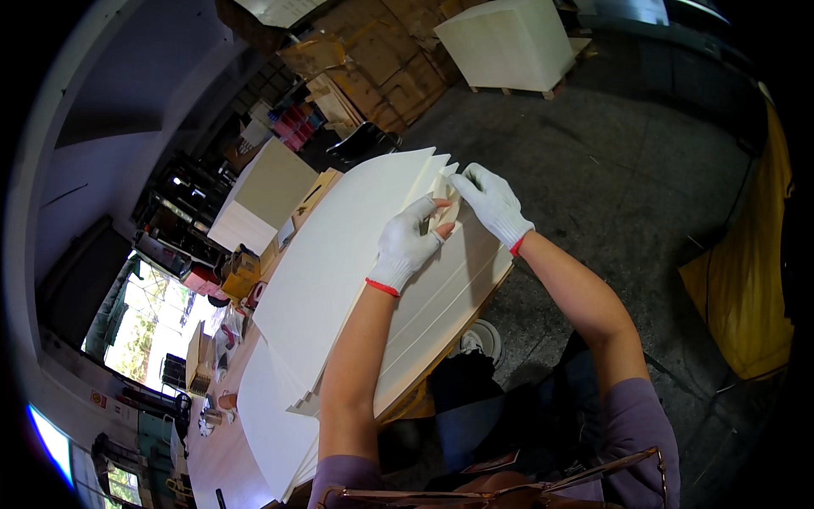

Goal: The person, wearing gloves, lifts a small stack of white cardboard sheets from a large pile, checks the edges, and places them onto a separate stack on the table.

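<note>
Large white sheets (331, 246), like paper or thin card, lie fanned in a stack on a wooden table, their edges stepped. My left hand (405, 244), in a white glove with a red cuff and bare thumb and finger tips, is bent around the sheets' right-hand edges. Its thumb and forefinger stand a little apart with sheet edges between them. At the far corners, my right hand (493, 204), gloved the same way, has its fingers curled in and pinches the sheets' edge. Its fingertips are partly hidden.
On the wooden table (216, 458) stand a big white block-like stack (263, 195), a yellow box (242, 270) and small items. A black chair (365, 142) is beyond. Farther off are a white stack on a pallet (509, 47) and brown cartons (390, 68). Yellow sheeting (738, 280) hangs at right.
</note>
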Demonstrator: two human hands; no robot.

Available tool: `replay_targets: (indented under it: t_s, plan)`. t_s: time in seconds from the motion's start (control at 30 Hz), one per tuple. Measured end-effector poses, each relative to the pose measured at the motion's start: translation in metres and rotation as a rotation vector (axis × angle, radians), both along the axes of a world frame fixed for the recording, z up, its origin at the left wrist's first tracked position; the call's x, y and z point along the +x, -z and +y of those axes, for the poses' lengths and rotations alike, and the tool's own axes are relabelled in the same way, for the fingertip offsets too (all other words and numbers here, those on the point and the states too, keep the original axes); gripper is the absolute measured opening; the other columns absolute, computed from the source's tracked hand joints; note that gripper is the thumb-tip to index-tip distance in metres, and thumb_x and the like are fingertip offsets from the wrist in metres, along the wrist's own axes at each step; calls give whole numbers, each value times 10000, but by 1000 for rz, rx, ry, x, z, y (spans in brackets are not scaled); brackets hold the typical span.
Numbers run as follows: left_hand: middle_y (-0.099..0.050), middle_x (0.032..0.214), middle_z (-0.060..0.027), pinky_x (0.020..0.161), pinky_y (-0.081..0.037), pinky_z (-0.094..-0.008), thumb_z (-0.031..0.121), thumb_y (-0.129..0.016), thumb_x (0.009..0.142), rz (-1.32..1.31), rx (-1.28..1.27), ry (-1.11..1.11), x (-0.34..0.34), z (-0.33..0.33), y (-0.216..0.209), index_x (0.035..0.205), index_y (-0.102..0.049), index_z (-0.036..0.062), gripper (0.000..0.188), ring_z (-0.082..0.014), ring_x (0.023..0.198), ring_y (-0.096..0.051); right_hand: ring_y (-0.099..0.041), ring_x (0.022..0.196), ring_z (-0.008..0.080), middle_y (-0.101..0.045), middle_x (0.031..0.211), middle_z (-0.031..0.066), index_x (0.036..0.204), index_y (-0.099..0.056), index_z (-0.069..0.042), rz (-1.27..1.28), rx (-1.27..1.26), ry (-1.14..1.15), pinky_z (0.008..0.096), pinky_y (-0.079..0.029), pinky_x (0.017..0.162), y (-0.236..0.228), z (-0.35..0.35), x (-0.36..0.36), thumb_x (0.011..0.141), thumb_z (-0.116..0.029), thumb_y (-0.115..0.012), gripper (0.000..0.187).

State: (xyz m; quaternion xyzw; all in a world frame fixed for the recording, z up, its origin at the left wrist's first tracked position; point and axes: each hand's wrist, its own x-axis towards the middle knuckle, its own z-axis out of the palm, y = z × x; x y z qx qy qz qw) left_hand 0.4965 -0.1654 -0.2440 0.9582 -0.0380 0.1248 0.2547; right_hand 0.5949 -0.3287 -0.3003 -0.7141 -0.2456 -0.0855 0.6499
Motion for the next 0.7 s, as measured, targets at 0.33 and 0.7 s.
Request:
replay_targets:
  t_s: [0.33, 0.7]
  plan:
    - [-741, 1075, -97, 802, -564, -345, 77, -695, 858, -309, 359, 59, -12, 1, 7, 1307, -692, 171, 459, -253, 874, -717, -653, 789, 298, -684, 894, 145, 1023, -640, -58, 28, 10, 131, 396, -515, 779, -27, -13, -17, 977, -514, -606, 459]
    - [-641, 1347, -192, 1000, -536, -429, 126, -709, 815, -680, 384, -67, -86, -16, -6, 1204, -704, 116, 389, -457, 1248, -595, -682, 939, 234, -673, 1055, 65, 1156, -621, -130, 1039, 703, -774, 409, -607, 813, -27, 71, -53, 1006, -340, -668, 262]
